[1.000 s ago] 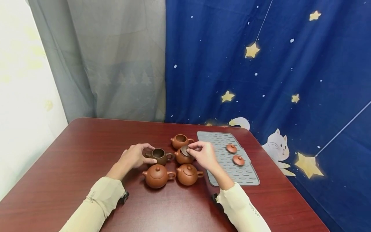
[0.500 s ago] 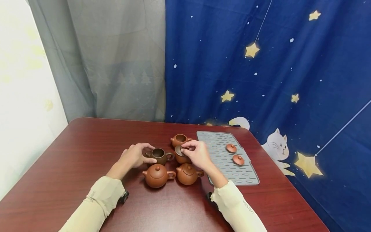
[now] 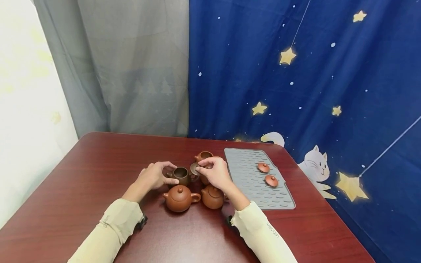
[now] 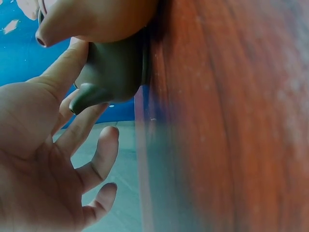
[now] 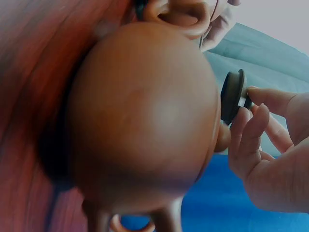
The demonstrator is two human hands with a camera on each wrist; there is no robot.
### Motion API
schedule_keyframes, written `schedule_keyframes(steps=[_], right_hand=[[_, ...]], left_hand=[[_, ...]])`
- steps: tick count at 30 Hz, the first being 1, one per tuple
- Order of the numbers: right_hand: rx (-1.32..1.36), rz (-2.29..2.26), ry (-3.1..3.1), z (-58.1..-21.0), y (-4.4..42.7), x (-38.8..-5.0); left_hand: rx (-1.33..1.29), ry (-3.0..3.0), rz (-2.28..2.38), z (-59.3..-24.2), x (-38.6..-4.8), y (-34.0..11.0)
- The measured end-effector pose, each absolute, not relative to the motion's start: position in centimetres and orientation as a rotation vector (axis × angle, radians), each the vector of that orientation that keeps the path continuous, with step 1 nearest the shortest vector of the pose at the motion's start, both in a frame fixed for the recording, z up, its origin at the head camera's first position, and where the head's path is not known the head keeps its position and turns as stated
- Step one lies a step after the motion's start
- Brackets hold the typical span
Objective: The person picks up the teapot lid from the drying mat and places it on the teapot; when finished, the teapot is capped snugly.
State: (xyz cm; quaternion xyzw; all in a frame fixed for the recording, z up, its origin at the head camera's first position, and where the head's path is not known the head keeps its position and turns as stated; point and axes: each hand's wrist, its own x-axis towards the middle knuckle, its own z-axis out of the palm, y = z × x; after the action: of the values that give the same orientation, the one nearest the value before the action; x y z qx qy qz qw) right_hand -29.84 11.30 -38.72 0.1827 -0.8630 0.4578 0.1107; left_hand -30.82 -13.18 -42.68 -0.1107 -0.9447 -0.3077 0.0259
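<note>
A dark brown teapot point(image 3: 182, 180) stands uncovered on the table. My left hand point(image 3: 152, 177) holds it between thumb and forefinger from the spout side, the other fingers loose. My right hand point(image 3: 217, 175) pinches a dark lid point(image 3: 194, 168) by its knob. That lid is tilted on edge in the air, just right of the dark teapot's rim, near its handle. Partly hidden under the right hand is a reddish-brown teapot point(image 3: 204, 179). Nearer me sit two lidded teapots, the left one point(image 3: 178, 203) and the right one point(image 3: 212, 201), which looms large in the right wrist view.
Behind the right hand stands another reddish teapot point(image 3: 204, 156) without a lid. On the right, a grey ridged mat point(image 3: 248, 175) bears two orange-brown lids, a rear one point(image 3: 263, 167) and a front one point(image 3: 271, 180). Curtains hang behind the table point(image 3: 115, 157).
My right hand has carried the dark lid leftward, from over the middle reddish teapot to beside the dark teapot's opening. The left hand keeps its hold on the dark teapot.
</note>
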Motion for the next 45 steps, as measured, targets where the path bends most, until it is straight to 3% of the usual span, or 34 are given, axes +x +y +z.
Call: schedule_keyframes(steps=[27, 45], right_hand=[[0.51, 1.211, -2.695, -38.3, 6.5, -30.4], [0.478, 1.155, -2.746, -39.0, 6.0, -31.0]], left_hand=[[-0.304, -2.942, -0.919, -42.3, -30.9, -13.4], [-0.299, -2.943, -0.936, -42.5, -30.8, -13.1]])
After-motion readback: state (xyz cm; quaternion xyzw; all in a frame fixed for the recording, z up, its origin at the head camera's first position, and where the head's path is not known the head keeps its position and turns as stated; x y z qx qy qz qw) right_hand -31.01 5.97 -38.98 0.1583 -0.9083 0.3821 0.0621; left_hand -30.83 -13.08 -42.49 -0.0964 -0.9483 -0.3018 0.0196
